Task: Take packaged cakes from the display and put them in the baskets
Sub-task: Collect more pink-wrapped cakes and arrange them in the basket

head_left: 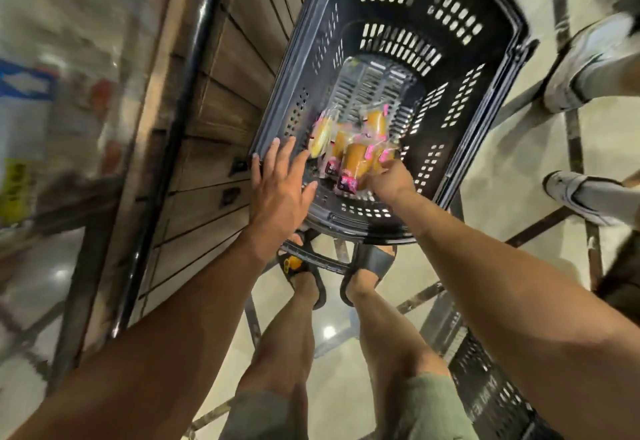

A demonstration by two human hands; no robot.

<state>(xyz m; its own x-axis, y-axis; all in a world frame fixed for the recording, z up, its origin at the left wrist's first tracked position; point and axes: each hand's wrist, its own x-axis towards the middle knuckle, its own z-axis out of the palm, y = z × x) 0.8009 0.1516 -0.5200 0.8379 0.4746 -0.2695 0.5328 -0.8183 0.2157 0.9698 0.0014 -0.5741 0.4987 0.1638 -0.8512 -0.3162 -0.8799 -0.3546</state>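
At frame centre, the right hand grips a wrapped cake inside the basket; the left hand, fingers spread, lies over the basket's left rim.

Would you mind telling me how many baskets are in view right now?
2: one basket stands ahead, holding the cakes; the other basket shows partly at the lower right edge.

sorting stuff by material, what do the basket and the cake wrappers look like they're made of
The basket looks like dark moulded plastic, fairly matte, its walls pierced by regular slots. The cake wrappers look like thin clear film, probably plastic: glossy, crinkled, cake showing through.
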